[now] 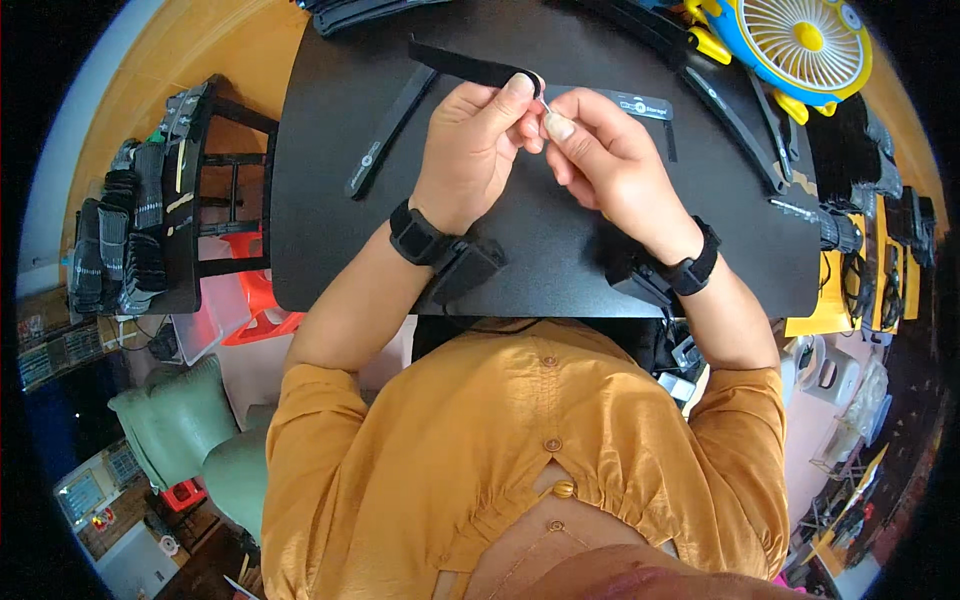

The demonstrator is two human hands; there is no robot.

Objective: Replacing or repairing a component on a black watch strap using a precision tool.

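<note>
My left hand (pixel 475 150) pinches a black fabric strap (pixel 455 62) near its bent end, above the dark table (pixel 330 240); the strap's free end reaches up to the left. My right hand (pixel 610 165) is closed beside it, thumb and fingers pinching a small, thin, pale item at that end, too small to make out. The two hands' fingertips are very close. Behind them lies a flat dark strip with a light label (pixel 645 108). Another long black strip (pixel 390 130) rests left of my hands.
More black strips (pixel 735 120) lie at the right, beside a blue-and-yellow fan (pixel 808 36). Stacks of black pieces (pixel 135 230) sit on a side table at left; more dark bundles (pixel 880 180) are at right. A green seat (pixel 170 420) stands lower left.
</note>
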